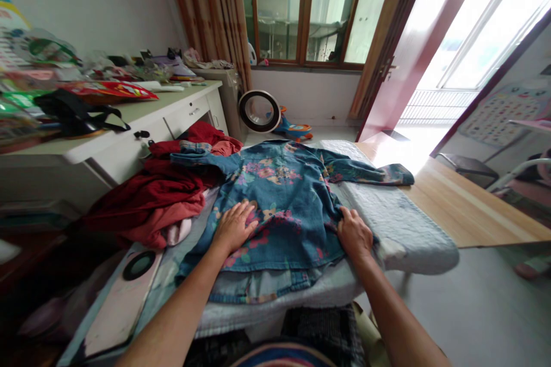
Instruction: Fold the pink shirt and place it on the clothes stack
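A blue denim shirt (284, 200) with a floral print lies spread over a cloth-covered table in the head view, its hem towards me and its sleeves out to both sides. My left hand (236, 226) rests flat on the shirt's lower left part, fingers stretched out. At the shirt's right side edge, my right hand (355, 232) has its fingers curled over the fabric, gripping it. The tips of those fingers are partly hidden. Under the left sleeve and beside it sits a heap of red clothes (150, 195).
A smartphone (120, 298) lies at the table's near left corner. The pale cloth (413, 229) hangs over the right end, beside a wooden tabletop (473, 200). A cluttered white desk (181, 109) stands left. Behind are a washing machine with an open door (259, 112) and a blue-orange toy (297, 129).
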Demonstrator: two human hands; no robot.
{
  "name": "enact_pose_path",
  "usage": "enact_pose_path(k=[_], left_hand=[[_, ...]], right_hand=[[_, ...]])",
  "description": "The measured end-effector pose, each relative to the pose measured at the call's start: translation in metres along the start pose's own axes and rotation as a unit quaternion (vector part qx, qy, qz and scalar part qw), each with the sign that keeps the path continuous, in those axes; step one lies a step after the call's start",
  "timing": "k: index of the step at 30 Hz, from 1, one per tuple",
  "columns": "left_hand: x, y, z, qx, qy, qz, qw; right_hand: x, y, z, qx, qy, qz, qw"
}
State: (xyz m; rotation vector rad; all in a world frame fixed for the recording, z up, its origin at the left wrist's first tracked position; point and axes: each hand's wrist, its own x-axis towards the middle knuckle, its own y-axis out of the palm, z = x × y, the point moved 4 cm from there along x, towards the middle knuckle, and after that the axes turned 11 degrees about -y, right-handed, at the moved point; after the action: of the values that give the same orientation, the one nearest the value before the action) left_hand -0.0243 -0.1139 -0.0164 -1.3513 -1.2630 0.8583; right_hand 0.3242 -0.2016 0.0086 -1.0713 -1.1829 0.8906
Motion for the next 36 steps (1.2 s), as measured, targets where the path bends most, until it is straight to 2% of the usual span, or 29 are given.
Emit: enact_pose_path(k=[7, 18, 36], left_hand=[[-0.0016, -0.0047, -0.0007, -0.031, 0.002, -0.009, 0.999], [-0.0029, -0.0093, -0.0009, -0.067, 0.0, -0.028, 0.997], [-0.0014, -0.0056, 0.003, -0.071, 0.013, -0.044, 0.996]], right_hand=[[-0.0015, 0.0018, -0.0006, -0.006, -0.022, -0.012, 1.0], [-0.0007, -0.001, 0.0017, -0.022, -0.03, 0.003, 0.999], [0.0003, 0.001, 0.0011, -0.022, -0.028, 0.008, 0.999]])
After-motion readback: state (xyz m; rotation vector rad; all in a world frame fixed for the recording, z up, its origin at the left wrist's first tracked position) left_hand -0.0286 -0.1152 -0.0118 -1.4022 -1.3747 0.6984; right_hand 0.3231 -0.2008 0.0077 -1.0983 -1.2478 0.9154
